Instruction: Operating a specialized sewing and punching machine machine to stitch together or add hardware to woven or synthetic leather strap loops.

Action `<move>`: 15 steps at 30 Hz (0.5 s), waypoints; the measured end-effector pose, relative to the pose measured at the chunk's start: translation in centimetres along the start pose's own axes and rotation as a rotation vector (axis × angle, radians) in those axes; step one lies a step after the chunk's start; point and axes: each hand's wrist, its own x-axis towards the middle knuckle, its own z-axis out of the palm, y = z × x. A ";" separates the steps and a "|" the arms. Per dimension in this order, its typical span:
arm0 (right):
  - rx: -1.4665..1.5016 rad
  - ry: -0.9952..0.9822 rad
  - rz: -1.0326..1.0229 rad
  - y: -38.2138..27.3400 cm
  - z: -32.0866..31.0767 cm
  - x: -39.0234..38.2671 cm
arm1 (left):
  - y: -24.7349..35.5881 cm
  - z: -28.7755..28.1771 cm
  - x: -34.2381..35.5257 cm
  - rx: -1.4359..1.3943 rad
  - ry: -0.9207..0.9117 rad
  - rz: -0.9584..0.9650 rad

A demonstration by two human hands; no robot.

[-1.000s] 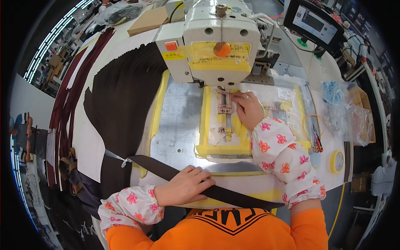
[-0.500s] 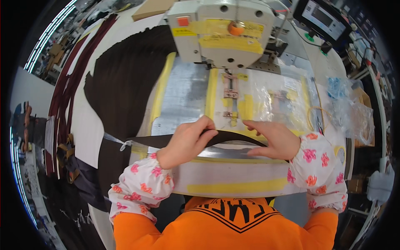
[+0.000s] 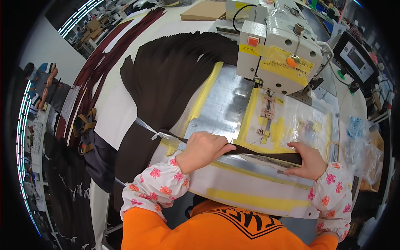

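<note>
A narrow dark brown fabric strip (image 3: 266,154) stretches across the front of the metal plate (image 3: 221,100). My left hand (image 3: 204,151) is closed on it, thumb and fingertips pinching its upper edge. At the strip's right end is my right hand (image 3: 310,161), its thumb and fingers spread apart around that end, which lies near the palm. On the left, a large bundle of the same dark fabric strips (image 3: 162,79) fans out over the table, bound by a pale tie (image 3: 156,134). Just beyond the strip lies a taped clear template (image 3: 266,121).
A sewing machine head (image 3: 287,50) stands over the plate's far side, with a screen (image 3: 356,58) to its right. Clear plastic bags (image 3: 362,154) lie at the right edge. Maroon strips (image 3: 106,62) and a dark bag (image 3: 98,143) are at the left.
The view has swung left, so the machine appears farther right. My hands are farther apart, with the right at the strip's end. The strip, bowed before, lies straighter.
</note>
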 end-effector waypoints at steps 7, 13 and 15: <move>-0.034 0.196 0.204 5.1 -2.9 -0.7 | -1.9 -3.2 3.7 -0.549 -0.090 -0.259; 0.147 0.021 0.242 3.3 -3.8 0.6 | 1.6 1.0 6.5 -0.214 -0.092 0.063; 0.215 -0.043 0.267 2.9 -4.7 0.6 | 3.9 3.3 7.6 -0.276 -0.088 0.151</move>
